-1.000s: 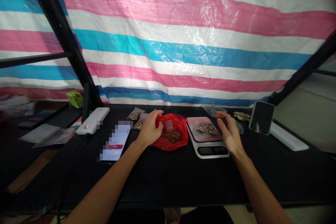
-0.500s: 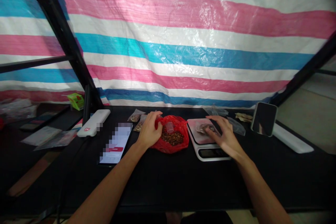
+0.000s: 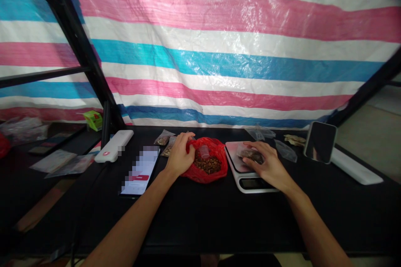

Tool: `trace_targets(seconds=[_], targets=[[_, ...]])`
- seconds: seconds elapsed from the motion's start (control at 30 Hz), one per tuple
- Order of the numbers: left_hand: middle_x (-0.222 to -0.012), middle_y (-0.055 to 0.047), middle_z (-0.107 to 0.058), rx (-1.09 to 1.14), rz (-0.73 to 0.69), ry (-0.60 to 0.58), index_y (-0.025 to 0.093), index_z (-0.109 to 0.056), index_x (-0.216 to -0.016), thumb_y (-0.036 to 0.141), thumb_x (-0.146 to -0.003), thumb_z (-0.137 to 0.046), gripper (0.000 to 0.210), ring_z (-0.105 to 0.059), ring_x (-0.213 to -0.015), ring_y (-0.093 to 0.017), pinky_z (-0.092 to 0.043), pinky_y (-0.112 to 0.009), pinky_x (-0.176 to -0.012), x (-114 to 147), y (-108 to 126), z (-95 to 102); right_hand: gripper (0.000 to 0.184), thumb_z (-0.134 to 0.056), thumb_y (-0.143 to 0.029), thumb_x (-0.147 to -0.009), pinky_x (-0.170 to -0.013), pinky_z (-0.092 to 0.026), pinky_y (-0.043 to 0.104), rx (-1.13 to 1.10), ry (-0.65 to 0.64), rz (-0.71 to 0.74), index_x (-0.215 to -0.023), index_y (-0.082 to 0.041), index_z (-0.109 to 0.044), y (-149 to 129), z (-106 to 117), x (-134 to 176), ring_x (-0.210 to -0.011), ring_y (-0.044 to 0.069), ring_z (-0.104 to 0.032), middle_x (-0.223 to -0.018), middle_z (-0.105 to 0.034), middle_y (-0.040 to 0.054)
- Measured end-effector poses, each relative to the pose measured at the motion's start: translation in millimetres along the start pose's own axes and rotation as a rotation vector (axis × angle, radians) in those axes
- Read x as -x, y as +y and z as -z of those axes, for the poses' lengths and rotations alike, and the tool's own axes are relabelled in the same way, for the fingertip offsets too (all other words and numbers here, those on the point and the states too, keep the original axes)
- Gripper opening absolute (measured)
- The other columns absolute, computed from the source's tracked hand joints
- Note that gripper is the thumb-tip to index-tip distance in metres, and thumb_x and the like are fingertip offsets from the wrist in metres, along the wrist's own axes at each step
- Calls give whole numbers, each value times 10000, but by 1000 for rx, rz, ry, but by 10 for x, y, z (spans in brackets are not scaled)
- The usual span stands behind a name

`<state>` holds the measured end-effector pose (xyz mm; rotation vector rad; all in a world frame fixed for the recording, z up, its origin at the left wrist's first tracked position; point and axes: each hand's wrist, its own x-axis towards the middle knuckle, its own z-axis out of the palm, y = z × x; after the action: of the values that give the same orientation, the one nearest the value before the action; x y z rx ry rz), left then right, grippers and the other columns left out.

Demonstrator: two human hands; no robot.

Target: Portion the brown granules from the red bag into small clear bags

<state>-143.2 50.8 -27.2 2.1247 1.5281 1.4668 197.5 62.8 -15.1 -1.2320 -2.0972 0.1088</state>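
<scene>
My right hand (image 3: 265, 162) is over a white kitchen scale (image 3: 241, 183), its thumb and fingers closed around a small clear plastic bag (image 3: 252, 156) with brown contents. The bag is on or just above the scale's plate; I cannot tell which. My left hand (image 3: 181, 156) is at the left rim of a red plastic bag (image 3: 203, 178), fingers stretched and thumb apart. Inside the red bag lie many small brown pieces, like nuts or beans (image 3: 210, 166), and a small clear cup (image 3: 204, 152). The scale's dark display is partly beside my right wrist.
Filled small bags (image 3: 163, 138) lie behind my left hand. Left are a lit phone (image 3: 142, 171) and a white device (image 3: 114, 146). Clear bags (image 3: 286, 151), a propped dark-screened phone (image 3: 321, 142) and a white bar (image 3: 357, 166) are right. A striped sheet (image 3: 219, 62) hangs behind.
My right hand's fingers have drawn in around the small bag on the scale; before, they were more spread. My left hand stays at the red bag. The view has shifted slightly.
</scene>
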Motion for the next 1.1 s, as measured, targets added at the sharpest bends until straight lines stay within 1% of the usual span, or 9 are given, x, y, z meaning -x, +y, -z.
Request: trace_targets(seconds=[0.2,0.33,0.43,0.53,0.57,0.63,0.7,0.8,1.1], targets=[[-1048,-55,-619,-5,-4,8,221,-577,-1213,20,-853,-516,418,-605,-1034,-230,-504,-427,-991,0,5,0,501,-757,-474,-854,-1059,-422,570,17,11,-8,-1321,-328,-651,18,-29,17,-1200,345,-630,-1256,-720,75],[-1033,-54,-621,-4,2,4,217,-582,-1197,17,-846,-517,409,-606,-1029,-233,-508,-427,-979,-5,7,5,428,-730,-479,-891,-1015,-468,553,-20,9,-19,-1282,-311,-683,-4,-6,-6,-1106,327,-667,-1164,-731,79],[-1038,-53,-623,0,-1,9,215,-584,-1200,13,-845,-517,414,-606,-1032,-230,-504,-430,-994,-6,7,0,384,-671,-440,-956,-957,-525,475,-139,59,-2,-1314,-302,-667,-121,41,-35,-1043,278,-685,-1152,-707,79],[-1056,-55,-624,5,5,14,219,-583,-1206,10,-843,-515,425,-608,-1041,-230,-506,-431,-1001,-4,14,-6,368,-672,-392,-969,-946,-550,436,-210,182,43,-1330,-320,-660,-350,40,-53,-1091,270,-675,-1221,-674,84],[-1064,-56,-624,4,4,12,223,-583,-1206,11,-842,-517,426,-609,-1051,-232,-507,-432,-1003,-2,17,-6,368,-676,-380,-969,-963,-552,442,-214,191,63,-1333,-331,-658,-442,16,-54,-1118,276,-669,-1241,-669,84],[-1085,-59,-624,2,3,10,230,-581,-1206,18,-845,-521,423,-611,-1078,-237,-507,-433,-1011,0,25,-3,388,-668,-358,-977,-1005,-547,466,-194,143,126,-1364,-361,-639,-623,-62,-50,-1178,291,-653,-1283,-667,80],[-1095,-61,-623,3,3,14,230,-578,-1207,23,-848,-519,418,-612,-1091,-238,-506,-432,-1016,2,31,3,426,-652,-336,-990,-1060,-525,495,-144,36,223,-1411,-383,-602,-769,-159,-42,-1228,297,-634,-1320,-670,70],[-1092,-61,-622,9,2,25,229,-577,-1209,23,-850,-509,419,-615,-1084,-233,-509,-427,-1014,0,35,11,454,-601,-305,-1016,-1054,-535,511,-92,-81,296,-1460,-384,-553,-871,-270,-29,-1229,297,-640,-1323,-683,72],[-1084,-62,-625,11,1,29,227,-587,-1209,19,-838,-513,432,-617,-1081,-232,-515,-421,-1010,-5,47,2,550,-592,-321,-1009,-1058,-528,542,-48,-77,263,-1539,-373,-453,-786,-355,-11,-1258,318,-630,-1368,-670,84]])
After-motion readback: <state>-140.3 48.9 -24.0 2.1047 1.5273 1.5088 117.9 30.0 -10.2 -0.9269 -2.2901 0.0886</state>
